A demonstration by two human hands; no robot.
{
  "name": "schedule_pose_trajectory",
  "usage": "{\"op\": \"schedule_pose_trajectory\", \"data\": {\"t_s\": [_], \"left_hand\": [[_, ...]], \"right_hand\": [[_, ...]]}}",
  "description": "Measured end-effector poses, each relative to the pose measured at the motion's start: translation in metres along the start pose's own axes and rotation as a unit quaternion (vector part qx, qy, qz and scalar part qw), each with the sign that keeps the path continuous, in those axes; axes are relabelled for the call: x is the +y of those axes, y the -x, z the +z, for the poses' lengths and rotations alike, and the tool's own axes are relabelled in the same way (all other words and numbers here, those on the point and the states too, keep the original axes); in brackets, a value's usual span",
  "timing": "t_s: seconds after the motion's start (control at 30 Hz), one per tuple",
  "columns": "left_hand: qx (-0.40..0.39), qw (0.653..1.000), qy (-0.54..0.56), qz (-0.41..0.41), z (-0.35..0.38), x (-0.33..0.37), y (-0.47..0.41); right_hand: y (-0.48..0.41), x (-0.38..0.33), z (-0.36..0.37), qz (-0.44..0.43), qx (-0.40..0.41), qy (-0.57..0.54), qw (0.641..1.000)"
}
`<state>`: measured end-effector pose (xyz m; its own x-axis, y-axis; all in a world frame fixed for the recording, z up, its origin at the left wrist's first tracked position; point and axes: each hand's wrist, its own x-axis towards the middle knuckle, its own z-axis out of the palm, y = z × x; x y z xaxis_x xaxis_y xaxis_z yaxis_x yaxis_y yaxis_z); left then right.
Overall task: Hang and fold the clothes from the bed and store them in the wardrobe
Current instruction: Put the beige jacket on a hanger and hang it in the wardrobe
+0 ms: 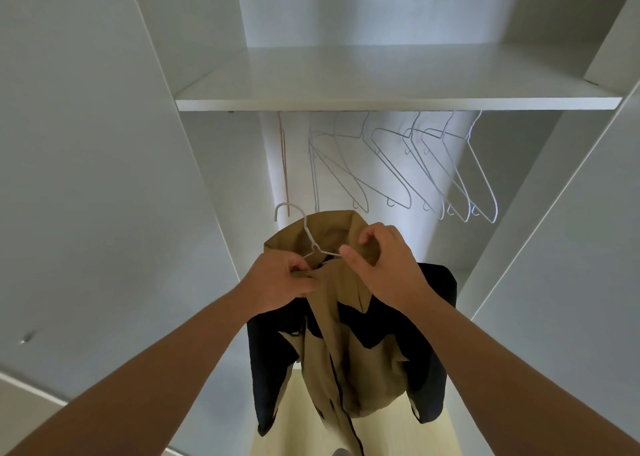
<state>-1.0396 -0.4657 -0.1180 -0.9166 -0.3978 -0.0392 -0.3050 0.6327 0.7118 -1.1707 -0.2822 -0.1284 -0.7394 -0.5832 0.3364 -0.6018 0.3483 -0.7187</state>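
Tan-and-navy fabric jacket (332, 334) on thin white wire hanger (308, 234): left hand (282, 280) clutched the collar (334, 225) in curled fingers; right hand (386, 265) pinched it.

1 white shelf (381, 74) spans the wardrobe (86, 144). Just beneath it hang perhaps 6 pale wire hangers (390, 166) and 1 orange hanger (284, 157), their rail hidden behind the shelf's front edge.

- two-tone fabric jacket (346, 351): plain khaki-tan body and collar, dark navy side panels, dark line along the front edge
- thin wire hanger (307, 228) in the jacket: white
- row of wire hangers (429, 164): pale grey-white
- single slim hanger (285, 157), far left: orange
- flat wardrobe shelf (381, 74): plain white
- wardrobe floor panel (398, 435): pale yellow
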Motion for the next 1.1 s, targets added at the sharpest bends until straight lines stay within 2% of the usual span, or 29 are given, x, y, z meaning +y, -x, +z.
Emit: {"op": "schedule_pose_trajectory", "data": {"t_s": [0.1,0.2,0.27,0.3,0.4,0.47,0.53,0.63,0.7,0.77,0.87,0.97,1.1], "left_hand": [[-0.015,0.998,-0.051,-0.023,0.000,-0.006,0.004],[-0.107,0.991,-0.061,-0.053,-0.003,-0.006,0.008],[-0.104,0.990,-0.055,-0.078,-0.007,-0.002,0.007],[-0.061,0.993,-0.068,-0.080,-0.009,0.000,0.005],[0.166,0.978,-0.110,-0.057,-0.011,0.000,-0.001],[0.243,0.963,-0.107,-0.043,-0.009,-0.005,-0.004],[0.216,0.970,-0.093,-0.063,-0.005,-0.020,-0.006],[0.096,0.987,-0.105,-0.081,0.005,-0.050,-0.004],[0.019,0.991,-0.122,-0.042,0.009,-0.058,-0.003],[-0.017,0.992,-0.128,-0.010,0.011,-0.058,-0.005],[0.004,0.992,-0.126,0.007,0.011,-0.053,-0.012],[0.068,0.993,-0.092,0.025,0.011,-0.043,-0.021],[0.118,0.988,-0.080,0.066,0.010,-0.017,-0.035]], "right_hand": [[-0.005,0.004,-0.003,0.030,0.011,-0.019,0.999],[-0.003,0.011,-0.004,0.028,0.015,-0.021,0.999],[0.000,0.013,-0.002,0.025,0.012,-0.017,0.999],[0.001,0.013,-0.001,0.024,0.012,-0.015,1.000],[0.003,0.014,0.003,0.023,0.012,-0.009,1.000],[0.003,0.014,0.003,0.022,0.010,-0.010,1.000],[0.002,0.015,-0.001,0.025,0.010,-0.016,1.000],[-0.002,0.018,-0.010,0.048,0.008,-0.035,0.998],[-0.004,0.022,-0.017,0.064,0.008,-0.053,0.996],[-0.006,0.024,-0.022,0.075,0.011,-0.067,0.995],[-0.008,0.025,-0.030,0.088,-0.001,-0.068,0.994],[-0.013,0.031,-0.043,0.080,-0.051,-0.047,0.994],[-0.018,0.040,-0.057,0.058,-0.112,0.069,0.990]]}}
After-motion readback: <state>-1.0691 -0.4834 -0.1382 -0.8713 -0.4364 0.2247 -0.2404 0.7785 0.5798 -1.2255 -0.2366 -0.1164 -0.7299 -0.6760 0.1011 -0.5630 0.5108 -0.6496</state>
